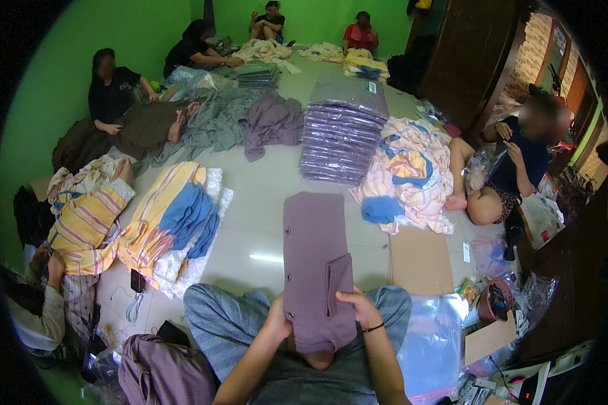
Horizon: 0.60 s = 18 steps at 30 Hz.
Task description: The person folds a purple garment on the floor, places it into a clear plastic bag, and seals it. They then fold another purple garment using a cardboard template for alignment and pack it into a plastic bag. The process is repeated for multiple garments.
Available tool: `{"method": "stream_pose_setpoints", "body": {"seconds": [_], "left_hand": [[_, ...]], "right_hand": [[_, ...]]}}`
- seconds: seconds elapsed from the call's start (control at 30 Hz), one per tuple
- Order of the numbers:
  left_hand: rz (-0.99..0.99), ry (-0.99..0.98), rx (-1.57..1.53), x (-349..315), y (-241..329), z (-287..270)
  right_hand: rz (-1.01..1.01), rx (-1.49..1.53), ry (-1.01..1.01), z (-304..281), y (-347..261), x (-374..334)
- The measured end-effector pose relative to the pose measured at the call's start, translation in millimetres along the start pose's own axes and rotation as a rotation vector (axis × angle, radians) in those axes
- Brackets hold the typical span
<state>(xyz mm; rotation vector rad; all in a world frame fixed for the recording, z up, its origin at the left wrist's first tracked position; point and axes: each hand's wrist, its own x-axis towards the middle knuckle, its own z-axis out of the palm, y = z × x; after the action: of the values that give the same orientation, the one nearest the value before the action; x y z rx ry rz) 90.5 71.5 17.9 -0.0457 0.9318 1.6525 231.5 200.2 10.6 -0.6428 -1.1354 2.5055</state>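
A mauve button-up shirt (312, 260), folded into a long narrow panel, is held up over my lap. Brass-coloured buttons run down its left side, and a folded sleeve lies across its right part. My left hand (279, 319) grips the lower left edge, its fingers partly hidden behind the cloth. On the right edge, my right hand (361, 309) has its thumb on the front near the folded sleeve and the other fingers behind. Beyond the shirt stands a tall stack of bagged mauve garments (341, 131).
Clear plastic bags (429, 344) and a cardboard sheet (420, 260) lie at my right. A crumpled mauve cloth (165, 370) sits at lower left. Striped yellow garments (157, 216) and a pink-white heap (415, 172) flank the tiled floor. Several people sit around.
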Motion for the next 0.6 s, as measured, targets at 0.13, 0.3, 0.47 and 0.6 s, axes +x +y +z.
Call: {"method": "stream_pose_setpoints", "body": {"seconds": [0.13, 0.3, 0.47, 0.6], "left_hand": [[0.005, 0.02, 0.065, 0, -1, 2], [0.112, 0.175, 0.745, 24, 3, 8], [1.208, 0.649, 1.459, 43, 25, 29], [1.223, 0.173, 1.39, 60, 11, 92]], "right_hand": [[0.021, 0.011, 0.042, -4, 8, -2], [0.055, 0.198, 0.051, -24, 26, 6], [0.112, 0.282, 0.155, -31, 46, 21], [0.034, 0.306, 0.168, -30, 64, 37]]}}
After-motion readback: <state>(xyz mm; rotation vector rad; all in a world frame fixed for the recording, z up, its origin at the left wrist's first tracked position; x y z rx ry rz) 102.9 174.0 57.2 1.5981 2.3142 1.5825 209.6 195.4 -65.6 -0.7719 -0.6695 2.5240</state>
